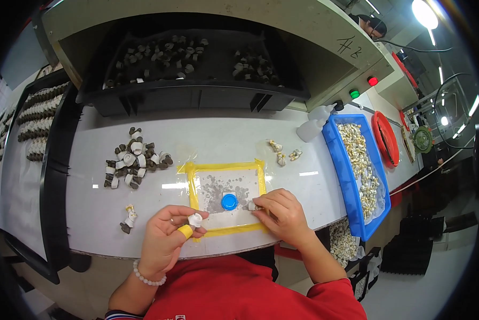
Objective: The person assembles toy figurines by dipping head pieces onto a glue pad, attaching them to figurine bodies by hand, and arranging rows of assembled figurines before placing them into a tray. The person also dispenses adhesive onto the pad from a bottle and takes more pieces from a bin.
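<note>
My left hand [162,234], with a yellow cover on the thumb, pinches a small white-and-dark figurine part [195,220] over the near left corner of a yellow-taped rectangle [211,233]. To its right, my right hand [283,212] is closed on a small whitish piece [252,205], mostly hidden by the fingers. Between the hands sits a round blue cap [229,201] on the grey-stained surface inside the tape. A pile of similar white-and-dark parts [138,160] lies beyond my left hand. One figurine [128,218] with a pale-gold top lies apart, nearer me.
Three pale-gold-and-white pieces [280,158] lie beyond the tape, near white bottles [311,128]. A blue bin [333,160] of such pieces stands right, beside a red tray [381,138]. Black trays [196,98] [58,176] of parts border the back and left. Another person [371,26] is far right.
</note>
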`<state>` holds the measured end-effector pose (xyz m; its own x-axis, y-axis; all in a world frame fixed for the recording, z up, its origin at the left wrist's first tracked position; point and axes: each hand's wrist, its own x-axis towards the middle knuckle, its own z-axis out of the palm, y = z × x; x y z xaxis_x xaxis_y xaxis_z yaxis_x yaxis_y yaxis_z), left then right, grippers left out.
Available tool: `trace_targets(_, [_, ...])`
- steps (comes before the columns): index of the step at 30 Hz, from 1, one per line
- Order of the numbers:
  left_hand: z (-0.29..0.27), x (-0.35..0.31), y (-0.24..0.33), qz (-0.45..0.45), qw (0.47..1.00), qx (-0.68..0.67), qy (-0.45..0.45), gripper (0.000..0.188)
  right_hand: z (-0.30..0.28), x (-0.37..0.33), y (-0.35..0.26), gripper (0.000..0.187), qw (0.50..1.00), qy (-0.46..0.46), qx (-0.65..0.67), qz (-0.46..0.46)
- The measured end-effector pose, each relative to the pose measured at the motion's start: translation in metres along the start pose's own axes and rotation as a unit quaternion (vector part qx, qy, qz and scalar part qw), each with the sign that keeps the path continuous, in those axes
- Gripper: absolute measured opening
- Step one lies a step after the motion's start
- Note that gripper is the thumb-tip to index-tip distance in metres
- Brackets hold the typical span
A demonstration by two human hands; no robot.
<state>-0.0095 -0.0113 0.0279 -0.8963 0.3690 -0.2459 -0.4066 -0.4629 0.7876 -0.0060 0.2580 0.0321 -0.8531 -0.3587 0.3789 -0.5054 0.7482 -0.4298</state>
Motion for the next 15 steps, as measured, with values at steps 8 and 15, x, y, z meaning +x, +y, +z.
trace_targets(8, [0.004, 0.000, -0.016, -0.048, 0.982, -0.182, 0.008, 0.026, -0.004, 0.018, -0.006, 0.027, 0.999, -0.029, -0.013, -0.010])
trace_targets(15, [0.003, -0.002, -0.020, -0.059, 0.989, -0.137, 0.001, 0.027, 0.001, 0.044, -0.017, 0.027, 0.996, -0.060, -0.010, -0.072])
